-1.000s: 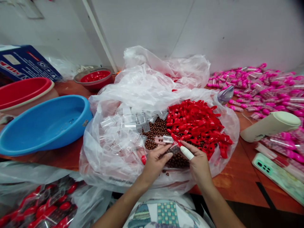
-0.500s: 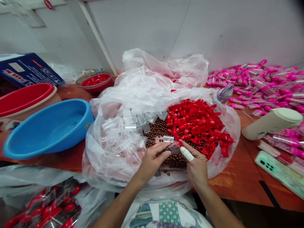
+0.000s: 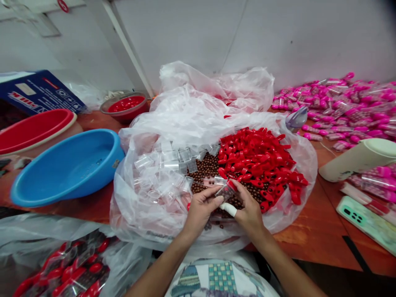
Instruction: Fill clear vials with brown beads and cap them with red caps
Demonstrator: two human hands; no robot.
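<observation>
My left hand [image 3: 199, 209] is closed, with thumb and fingers pinching a short clear plastic tube [image 3: 223, 191]. Dark brown beads show through its wall. A red plastic cap [image 3: 230, 185] sits at the tube's upper right end. The fingers of my right hand [image 3: 251, 210] press on that cap, and its thumb, in a white cover [image 3: 228, 209], lies along the underside. Below both hands is a heap of brown beads [image 3: 208, 167]. Clear tube pieces [image 3: 161, 173] are piled left of the beads, and red plastic caps [image 3: 256, 154] to the right.
A white plastic bag [image 3: 185, 107] spreads under the piles. Blue [image 3: 66, 165] and red [image 3: 37, 128] basins stand left, a bag of filled red-capped tubes [image 3: 71, 268] lower left. Pink-capped tubes [image 3: 349, 107], a cream bottle [image 3: 349, 163] and a phone [image 3: 365, 222] lie right.
The tube has tilted up at its right end, where the red cap now shows more. My right thumb has swung down and left, beneath the tube. The view has shifted slightly.
</observation>
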